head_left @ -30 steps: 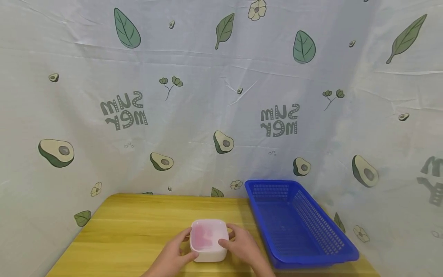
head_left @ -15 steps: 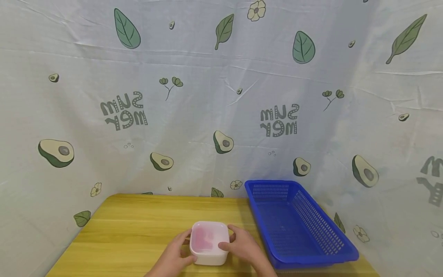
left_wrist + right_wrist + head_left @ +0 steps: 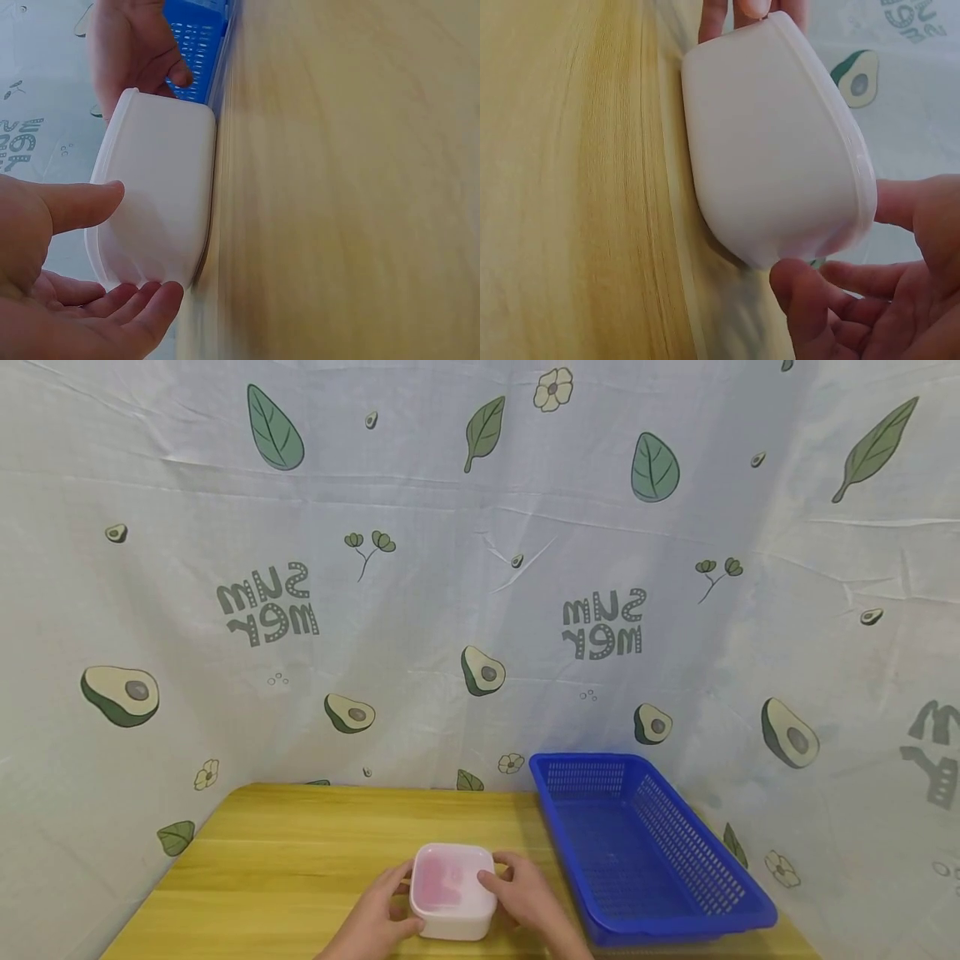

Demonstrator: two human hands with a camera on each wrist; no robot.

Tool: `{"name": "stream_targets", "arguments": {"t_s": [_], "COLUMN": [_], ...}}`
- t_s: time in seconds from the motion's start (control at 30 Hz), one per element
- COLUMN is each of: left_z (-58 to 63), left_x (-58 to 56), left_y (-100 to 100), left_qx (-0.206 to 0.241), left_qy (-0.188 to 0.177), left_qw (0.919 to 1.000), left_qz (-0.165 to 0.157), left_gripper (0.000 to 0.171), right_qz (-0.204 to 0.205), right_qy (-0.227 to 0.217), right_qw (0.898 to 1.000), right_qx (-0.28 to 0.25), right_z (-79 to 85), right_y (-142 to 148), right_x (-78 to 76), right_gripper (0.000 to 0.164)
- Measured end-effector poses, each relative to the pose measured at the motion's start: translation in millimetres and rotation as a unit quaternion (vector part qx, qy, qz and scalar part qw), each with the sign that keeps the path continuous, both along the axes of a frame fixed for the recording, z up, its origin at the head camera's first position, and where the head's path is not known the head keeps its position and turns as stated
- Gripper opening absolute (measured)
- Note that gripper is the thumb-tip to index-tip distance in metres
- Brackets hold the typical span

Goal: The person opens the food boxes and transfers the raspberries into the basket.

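A white square food container (image 3: 453, 927) with a frosty lid (image 3: 468, 893) stands on the wooden table near its front edge; pink shows through the lid's left part. My left hand (image 3: 375, 914) grips its left side, thumb at the near left corner and fingers along the left wall. In the left wrist view, the left fingertips (image 3: 169, 296) press against the wall. My right hand (image 3: 528, 897) holds the right side, with the thumb over the lid's right edge and the fingers at the far right corner. In the right wrist view, the right fingers (image 3: 799, 292) curl close by the container's lower corner.
A blue perforated plastic basket (image 3: 558, 852) with nothing in it stands right of the container, along the table's right side. The yellow wooden table (image 3: 300, 852) runs back to a white curtain (image 3: 420, 635) printed with avocados and leaves, which hangs behind and at both sides.
The container has shifted slightly toward me, both hands staying with it. My right thumb has slid a little farther back and outward on the lid's edge. The basket stays in place.
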State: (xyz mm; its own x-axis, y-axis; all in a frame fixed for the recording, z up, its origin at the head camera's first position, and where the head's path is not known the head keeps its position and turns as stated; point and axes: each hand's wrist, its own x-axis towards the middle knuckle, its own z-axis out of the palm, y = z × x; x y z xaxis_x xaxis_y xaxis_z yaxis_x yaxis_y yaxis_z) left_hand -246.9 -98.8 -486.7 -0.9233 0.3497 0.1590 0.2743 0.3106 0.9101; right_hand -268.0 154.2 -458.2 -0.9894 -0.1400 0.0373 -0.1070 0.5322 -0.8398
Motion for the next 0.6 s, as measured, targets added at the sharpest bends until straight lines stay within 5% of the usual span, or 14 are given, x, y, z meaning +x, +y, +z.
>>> {"name": "stream_targets", "arguments": {"t_s": [0.6], "left_z": [-3.9], "left_x": [0.6], "left_y": [0.8], "left_qx": [0.044], "left_qy": [-0.013], "left_qw": [0.9988], "left_qz": [-0.017], "left_gripper": [0.081], "right_qz": [-0.022], "right_qy": [-0.006], "right_qw": [0.996], "right_qx": [-0.088], "right_z": [-7.9], "right_y": [-7.2], "right_x": [-4.2], "right_gripper": [0.039]}}
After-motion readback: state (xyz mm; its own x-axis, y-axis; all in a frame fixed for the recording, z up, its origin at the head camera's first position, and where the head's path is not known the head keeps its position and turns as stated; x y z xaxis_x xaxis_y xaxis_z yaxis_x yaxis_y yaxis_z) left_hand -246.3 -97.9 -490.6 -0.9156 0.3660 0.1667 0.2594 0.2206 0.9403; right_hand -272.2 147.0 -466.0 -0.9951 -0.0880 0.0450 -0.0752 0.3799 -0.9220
